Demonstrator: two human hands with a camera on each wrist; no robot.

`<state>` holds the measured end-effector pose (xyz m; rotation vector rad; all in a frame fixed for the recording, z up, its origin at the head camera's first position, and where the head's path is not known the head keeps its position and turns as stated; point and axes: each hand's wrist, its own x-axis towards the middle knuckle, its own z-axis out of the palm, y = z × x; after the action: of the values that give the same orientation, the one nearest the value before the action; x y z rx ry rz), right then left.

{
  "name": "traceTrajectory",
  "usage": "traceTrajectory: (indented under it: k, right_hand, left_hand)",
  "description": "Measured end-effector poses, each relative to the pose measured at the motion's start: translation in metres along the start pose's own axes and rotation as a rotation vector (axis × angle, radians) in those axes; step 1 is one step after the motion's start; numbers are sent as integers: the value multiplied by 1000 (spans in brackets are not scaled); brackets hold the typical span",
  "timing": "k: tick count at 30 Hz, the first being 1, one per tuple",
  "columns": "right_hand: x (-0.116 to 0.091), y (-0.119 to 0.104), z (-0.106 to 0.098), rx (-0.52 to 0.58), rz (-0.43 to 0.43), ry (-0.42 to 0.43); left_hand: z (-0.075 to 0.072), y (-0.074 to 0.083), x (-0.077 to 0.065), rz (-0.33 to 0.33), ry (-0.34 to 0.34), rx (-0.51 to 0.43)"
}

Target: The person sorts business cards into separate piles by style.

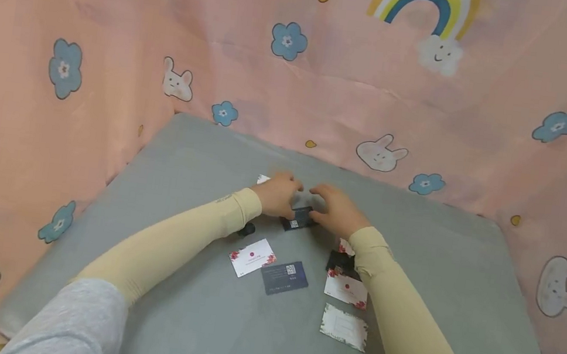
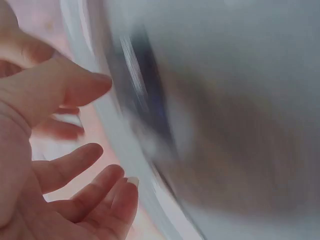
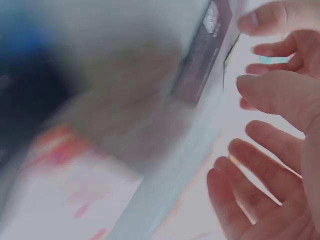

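A dark card (image 1: pixel 302 217) with a small printed square lies on the grey table between both hands. My left hand (image 1: pixel 279 195) is at its left end, thumb and fingers spread apart and loosely bent. From the other side my right hand (image 1: pixel 341 212) faces it, the thumb overlapping the card's right end in the head view. Both wrist views show a gap between thumb and fingers, with nothing held; the dark card (image 3: pixel 202 57) shows beyond the right hand's thumb. Beside the left hand, a white card (image 1: pixel 262 179) is mostly hidden.
Nearer me lie a white card with red flowers (image 1: pixel 253 258) and a dark blue card (image 1: pixel 284 278). Beside the right sleeve are a black card (image 1: pixel 341 262), another red-flowered card (image 1: pixel 346 291) and a leaf-bordered card (image 1: pixel 343 327). A small black object (image 1: pixel 247 229) sits by the left sleeve.
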<state>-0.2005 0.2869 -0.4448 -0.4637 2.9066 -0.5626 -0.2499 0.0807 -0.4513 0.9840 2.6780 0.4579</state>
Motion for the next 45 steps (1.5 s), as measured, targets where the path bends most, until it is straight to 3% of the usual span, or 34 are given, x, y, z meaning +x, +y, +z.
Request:
traceTrajectory:
  k: [5, 13, 17, 21, 26, 31, 36, 40, 45]
  right_hand:
    - [-54, 6, 0, -78, -65, 43]
    - [-136, 4, 11, -81, -111, 103]
    - [-168, -8, 19, -122, -79, 89]
    - [-185, -17, 26, -145, -26, 77]
    - [-194, -20, 32, -155, -4, 82]
    - [-202, -20, 34, -170, -37, 113]
    - [-198, -22, 32, -187, -44, 129]
    - [-175, -25, 28, -175, -49, 123]
    - [-120, -27, 24, -143, -62, 89]
  left_hand:
    - [17, 38, -24, 174, -43, 8]
    - [32, 84, -64, 324, -33, 46]
    - [46, 99, -84, 357, -53, 102]
    - [58, 108, -92, 331, -50, 138]
    - [66, 115, -93, 279, -62, 107]
    - [70, 119, -92, 254, -87, 47]
    - [64, 112, -90, 239, -82, -54]
    - [49, 96, -87, 216, -68, -85]
    - [29, 63, -75, 149, -26, -89]
